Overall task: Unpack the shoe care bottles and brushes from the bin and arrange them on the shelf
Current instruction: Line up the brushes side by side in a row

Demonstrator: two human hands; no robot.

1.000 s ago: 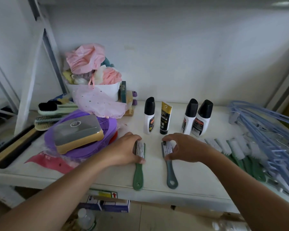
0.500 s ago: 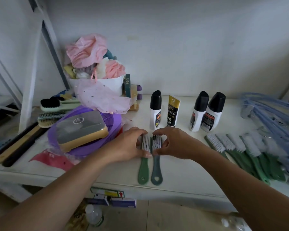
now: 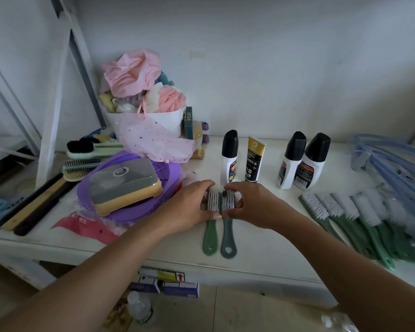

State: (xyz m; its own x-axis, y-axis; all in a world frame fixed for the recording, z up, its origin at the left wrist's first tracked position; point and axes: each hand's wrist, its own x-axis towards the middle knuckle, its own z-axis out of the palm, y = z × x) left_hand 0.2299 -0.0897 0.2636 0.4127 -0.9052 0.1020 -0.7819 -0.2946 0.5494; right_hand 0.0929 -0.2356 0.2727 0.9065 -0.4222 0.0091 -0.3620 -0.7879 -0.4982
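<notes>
Brushes side by side at the middle of the shelf [image 3: 261, 250]: a green brush [image 3: 210, 236] on the left, a grey-blue brush [image 3: 228, 240] on the right, bristles up, heads touching, handles pointing toward the front edge. Left grip [image 3: 189, 207] curls round the green brush's head, thumb at the near end, fingers over the far end. Right grip [image 3: 252, 204] does the same opposite, pinching the grey-blue brush's head between thumb and fingers. Both brushes lie flat on the shelf.

Just behind them stand a white bottle [image 3: 229, 159] with a black cap and a gold-and-black tube [image 3: 255, 161], upright and close together. Further right, two black-capped bottles [image 3: 302, 161] lean together, or so it looks from this angle. Far right, a row of white-bristled brushes [image 3: 359, 224] fans across the shelf beside blue hangers [image 3: 393, 159]. On the left, a purple lid [image 3: 134, 212] carries a yellow box [image 3: 125, 185], and a white bin [image 3: 163, 118] stuffed with pink things sits behind.
</notes>
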